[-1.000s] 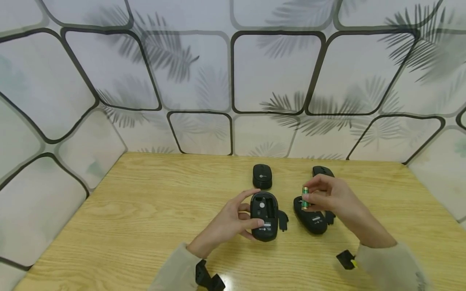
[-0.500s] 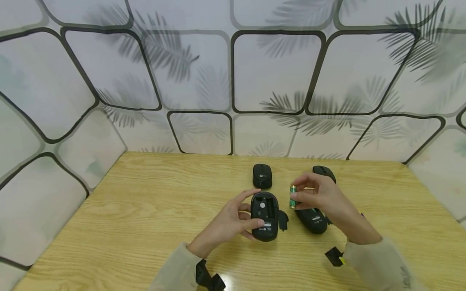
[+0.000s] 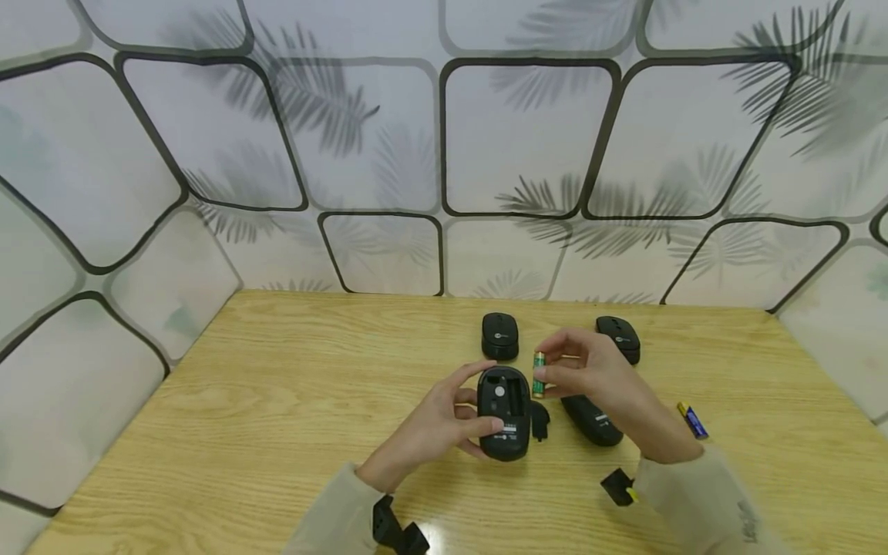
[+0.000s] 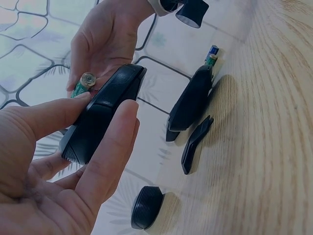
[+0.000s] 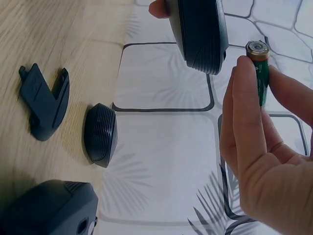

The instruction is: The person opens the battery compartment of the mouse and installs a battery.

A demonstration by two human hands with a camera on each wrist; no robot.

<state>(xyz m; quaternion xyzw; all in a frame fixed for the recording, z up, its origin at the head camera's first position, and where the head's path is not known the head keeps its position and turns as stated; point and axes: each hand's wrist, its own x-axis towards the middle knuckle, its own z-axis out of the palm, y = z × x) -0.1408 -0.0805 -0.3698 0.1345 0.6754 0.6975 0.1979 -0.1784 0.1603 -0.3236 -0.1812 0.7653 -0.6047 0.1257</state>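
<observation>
Apparently battery fitting is in hand: the left hand [image 3: 451,418] grips a mouse [image 3: 503,410], underside up and slot bare, above the desk [image 3: 312,370]; the right hand [image 3: 600,378] pinches a green battery [image 3: 539,376] just beside it. Next likely calls for lining battery up with slot. Four mice show, one cover [image 3: 539,421], and three batteries: the held one, a blue one [image 3: 694,424], another green one [image 4: 212,59].
</observation>
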